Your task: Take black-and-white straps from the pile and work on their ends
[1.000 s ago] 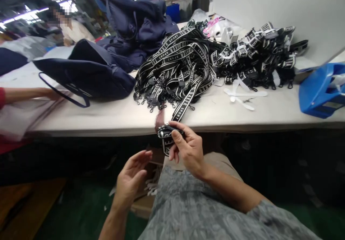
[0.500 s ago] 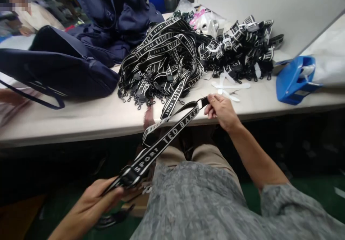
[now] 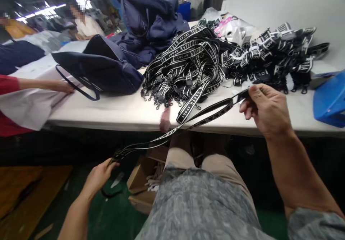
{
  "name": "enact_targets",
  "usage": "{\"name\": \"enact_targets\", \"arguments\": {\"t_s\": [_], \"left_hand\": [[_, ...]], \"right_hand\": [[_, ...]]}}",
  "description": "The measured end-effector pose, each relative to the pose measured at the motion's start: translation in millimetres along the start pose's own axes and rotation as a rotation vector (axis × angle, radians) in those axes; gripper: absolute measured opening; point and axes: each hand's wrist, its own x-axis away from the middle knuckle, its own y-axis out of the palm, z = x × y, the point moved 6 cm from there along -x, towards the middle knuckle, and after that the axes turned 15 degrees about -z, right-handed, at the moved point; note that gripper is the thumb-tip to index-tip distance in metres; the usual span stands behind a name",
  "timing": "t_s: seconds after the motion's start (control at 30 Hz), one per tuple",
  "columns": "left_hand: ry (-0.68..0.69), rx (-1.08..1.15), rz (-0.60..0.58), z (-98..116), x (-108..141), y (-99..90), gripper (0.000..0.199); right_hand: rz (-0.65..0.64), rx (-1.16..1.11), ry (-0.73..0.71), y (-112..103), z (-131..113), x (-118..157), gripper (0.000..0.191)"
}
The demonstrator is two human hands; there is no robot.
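Workshop clutter fills the head view: a long pale counter point(image 3: 113, 112) carries a heap of black-and-white straps point(image 3: 185, 65), and everything else sits relative to that heap. Beyond and left of it lie navy bags point(image 3: 107, 69); right of it a second pile of folded straps point(image 3: 275, 55), and further right a blue bin point(image 3: 330, 101) at the counter's end. Far left of the heap a co-worker's hand point(image 3: 63, 87) rests on white cloth. In front of the heap, off the counter's edge, one strap point(image 3: 188, 125) runs taut and slanting between the person's hands. The right hand point(image 3: 265, 109) pinches its upper end, fingers closed on it just above the counter; the left hand point(image 3: 98, 175) grips the lower end near the buckle, fingers curled shut, low above a cardboard box point(image 3: 144, 182) on the floor. Keeping even tension and the webbing flat, without a twist, looks like the way to handle this pull well. Woven lettering on the heap reads "BAKER SPORT"; the held strap's print is too edge-on to read.
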Motion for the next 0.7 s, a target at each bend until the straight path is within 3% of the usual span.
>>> {"name": "enact_targets", "arguments": {"t_s": [0.03,0.1,0.2,0.27,0.3,0.37,0.4,0.47,0.57,0.7], "left_hand": [[0.030,0.025,-0.019,12,-8,6.9,0.063],[0.213,0.178,-0.107,63,-17,20.7,0.079],[0.615,0.362,-0.286,179,-8,34.8,0.094],[0.796,0.422,-0.422,249,4,43.6,0.086],[0.847,0.429,-0.534,275,9,51.3,0.069],[0.881,0.504,-0.760,307,14,66.7,0.043],[0.870,0.562,-0.815,313,13,71.6,0.037],[0.805,0.669,-0.808,306,2,76.3,0.034],[0.668,0.653,-0.757,276,-16,79.7,0.035],[0.571,0.599,-0.855,240,-28,78.2,0.037]], "right_hand": [[-0.107,0.006,0.004,20,-9,-2,0.028],[-0.369,-0.007,0.037,67,-24,-6,0.031],[-0.700,-0.089,0.073,133,-37,-10,0.036],[-0.782,-0.123,0.066,162,-40,-17,0.037],[-0.773,-0.123,0.055,169,-40,-22,0.037],[-0.678,-0.094,0.018,167,-42,-37,0.036],[-0.604,-0.068,-0.009,160,-44,-45,0.035],[-0.439,-0.003,-0.083,135,-50,-61,0.030],[-0.217,0.107,-0.198,87,-61,-81,0.021],[0.032,0.216,-0.258,26,-51,-109,0.020]]}}
